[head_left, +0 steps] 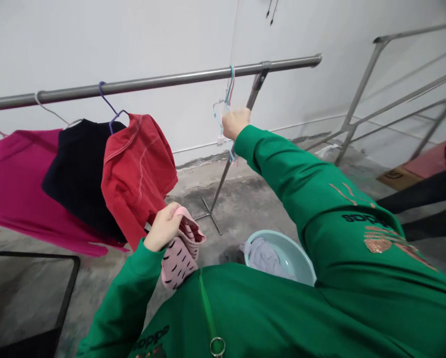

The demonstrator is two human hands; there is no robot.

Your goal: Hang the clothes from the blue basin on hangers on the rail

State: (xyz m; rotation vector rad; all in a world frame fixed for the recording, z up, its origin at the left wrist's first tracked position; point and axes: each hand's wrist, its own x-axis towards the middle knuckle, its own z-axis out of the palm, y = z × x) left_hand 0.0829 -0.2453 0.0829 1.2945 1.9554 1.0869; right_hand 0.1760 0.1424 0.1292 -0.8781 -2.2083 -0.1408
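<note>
My left hand (165, 226) is closed around a pink garment (178, 261) with short black dashes, which hangs folded below my fingers near my chest. My right arm reaches forward to several light blue and pink clothes hangers (230, 87) on the metal rail. There my right hand (236, 123) is closed on a hanger; my fingers hide the part they grip. Just beyond my left hand a red long-sleeved top (139, 164) hangs from a purple hanger (111, 107).
A dark top (79, 174) and a magenta top (25, 174) hang further left on the rail (163, 81). On the floor stands a light blue basin (299, 258) with grey cloth (264, 256) inside. Another metal rack (361, 89) and a cardboard box (400, 178) are at right.
</note>
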